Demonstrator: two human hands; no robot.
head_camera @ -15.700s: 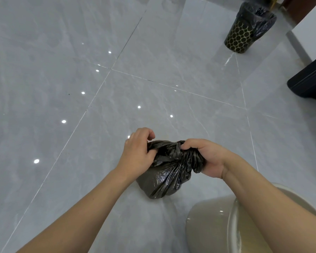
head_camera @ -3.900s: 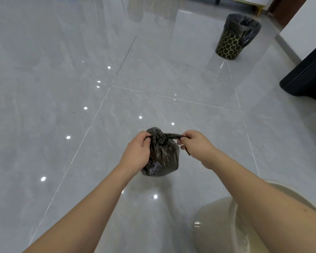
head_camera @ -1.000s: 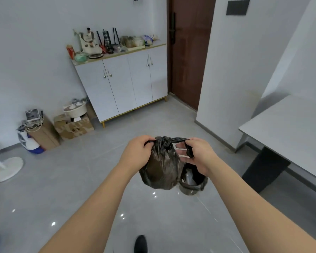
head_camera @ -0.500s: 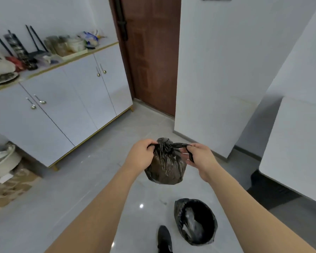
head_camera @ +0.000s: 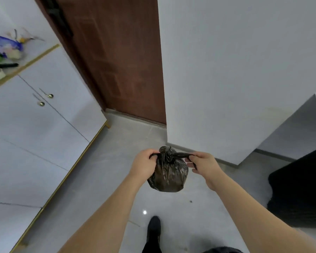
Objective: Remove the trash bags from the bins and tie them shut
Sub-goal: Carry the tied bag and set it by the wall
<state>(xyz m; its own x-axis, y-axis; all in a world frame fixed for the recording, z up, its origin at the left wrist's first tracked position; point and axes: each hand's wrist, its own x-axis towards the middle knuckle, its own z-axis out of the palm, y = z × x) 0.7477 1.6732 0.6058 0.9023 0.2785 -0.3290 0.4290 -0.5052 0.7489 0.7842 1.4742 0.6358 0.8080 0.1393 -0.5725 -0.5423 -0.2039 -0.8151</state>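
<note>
head | left hand (head_camera: 143,166) + right hand (head_camera: 203,164) each pinch a knot tail | trash bag (head_camera: 169,173) knotted, held above floor (head_camera: 102,179)

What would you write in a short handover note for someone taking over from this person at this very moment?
Left hand: pinches one knot tail of the black trash bag.
Right hand: pinches the other tail.
The bag hangs between both hands, off the floor, near the brown door and white cabinet.
Done: this bag is out of its bin and knotted at the top.
Left: snug the knot, set it down; no bin is clearly in view now.
</note>
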